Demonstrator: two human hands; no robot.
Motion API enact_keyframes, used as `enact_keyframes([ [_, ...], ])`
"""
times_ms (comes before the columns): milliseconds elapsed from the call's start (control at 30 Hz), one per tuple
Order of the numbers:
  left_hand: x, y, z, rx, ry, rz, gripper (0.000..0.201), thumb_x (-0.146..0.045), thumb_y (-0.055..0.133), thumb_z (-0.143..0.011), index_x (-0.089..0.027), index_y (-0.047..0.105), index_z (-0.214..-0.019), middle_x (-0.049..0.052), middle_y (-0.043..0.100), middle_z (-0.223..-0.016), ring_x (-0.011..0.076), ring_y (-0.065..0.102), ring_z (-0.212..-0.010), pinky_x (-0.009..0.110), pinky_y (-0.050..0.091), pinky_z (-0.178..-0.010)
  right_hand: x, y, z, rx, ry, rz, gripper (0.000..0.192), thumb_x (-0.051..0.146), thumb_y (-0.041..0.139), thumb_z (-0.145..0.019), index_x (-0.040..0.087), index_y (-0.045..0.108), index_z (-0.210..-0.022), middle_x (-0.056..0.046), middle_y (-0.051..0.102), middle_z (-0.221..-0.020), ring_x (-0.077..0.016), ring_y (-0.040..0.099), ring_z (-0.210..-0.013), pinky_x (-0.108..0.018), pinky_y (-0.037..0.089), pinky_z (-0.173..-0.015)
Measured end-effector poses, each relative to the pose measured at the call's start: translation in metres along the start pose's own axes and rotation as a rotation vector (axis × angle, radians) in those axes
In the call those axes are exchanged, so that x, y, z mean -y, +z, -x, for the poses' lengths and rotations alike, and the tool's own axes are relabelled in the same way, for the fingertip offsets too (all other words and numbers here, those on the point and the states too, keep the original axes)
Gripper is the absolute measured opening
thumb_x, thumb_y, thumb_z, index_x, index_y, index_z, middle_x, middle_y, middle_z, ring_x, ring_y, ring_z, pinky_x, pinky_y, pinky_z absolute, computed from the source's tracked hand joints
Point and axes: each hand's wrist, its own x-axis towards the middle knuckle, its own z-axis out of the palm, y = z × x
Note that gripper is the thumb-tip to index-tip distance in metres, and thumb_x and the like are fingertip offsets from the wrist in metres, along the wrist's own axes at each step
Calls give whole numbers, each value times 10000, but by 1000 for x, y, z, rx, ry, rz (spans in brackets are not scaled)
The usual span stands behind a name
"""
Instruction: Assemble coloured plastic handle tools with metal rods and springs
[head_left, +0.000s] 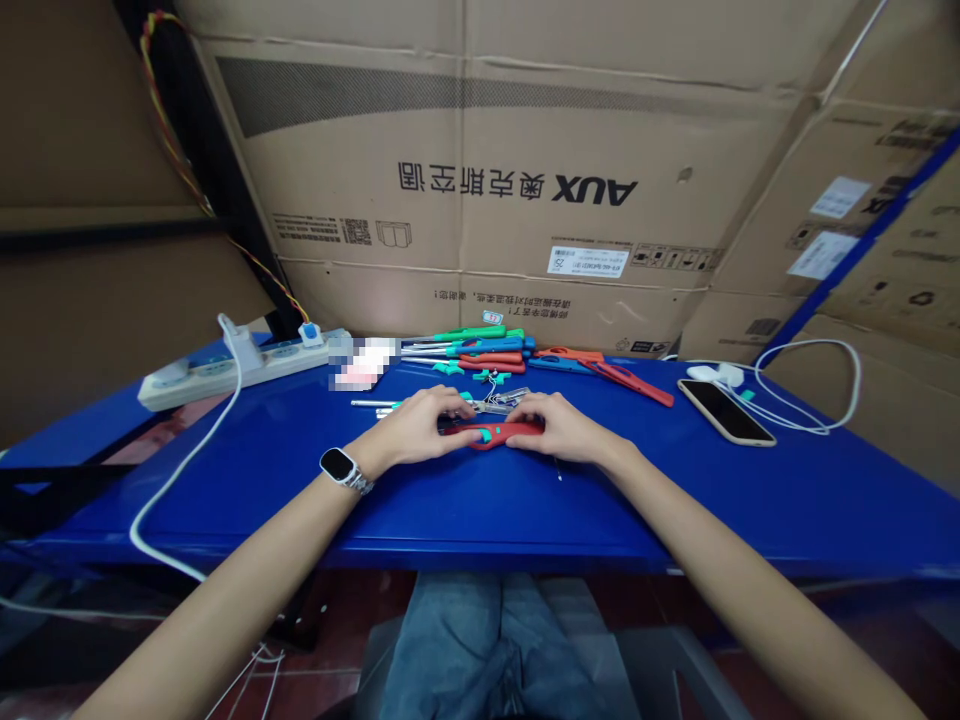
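Left hand (418, 425) and right hand (559, 425), fingers curled, grasping red tool handle (495, 433), blue table (480, 500)

Red tool (501, 433) ends (under both hands) hidden

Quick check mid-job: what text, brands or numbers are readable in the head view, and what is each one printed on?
"AUX", upside down, with Chinese characters beside it: on the big cardboard box behind the blue table.
White sticker on that box: too small to read.
Line of small print lower on the box: too small to read.
Labels on the right-hand box: blurred.
Smartwatch and phone: screens dark, no text.
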Motion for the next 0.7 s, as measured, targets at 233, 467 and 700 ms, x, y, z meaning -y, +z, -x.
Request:
enact_keyframes([
  [233,-10,12,-2,88,6,-75,394,-540,648,-868,-181,703,-1021,77,642,-1001,244,612,-907,349,465,-796,2,-5,-4,53,42,-49,187,312,775,-801,184,737,-933,-33,699,-892,-185,607,-847,-298,401,-765],
  [467,-4,15,-3,101,-7,19,343,-507,666,-859,-176,645,-949,52,586,-932,228,582,-860,319,465,-731,10,-6,-8,145,96,14,201,328,745,-830,182,677,-950,-33,682,-948,-216,584,-943,-368,336,-887],
  [700,-8,7,1,98,114,-192,351,-488,461,-991,-179,624,-961,55,568,-957,192,581,-788,291,430,-671,15,1,1,6,24,66,153,227,704,-829,180,568,-879,-22,638,-898,-178,550,-826,-282,345,-739],
])
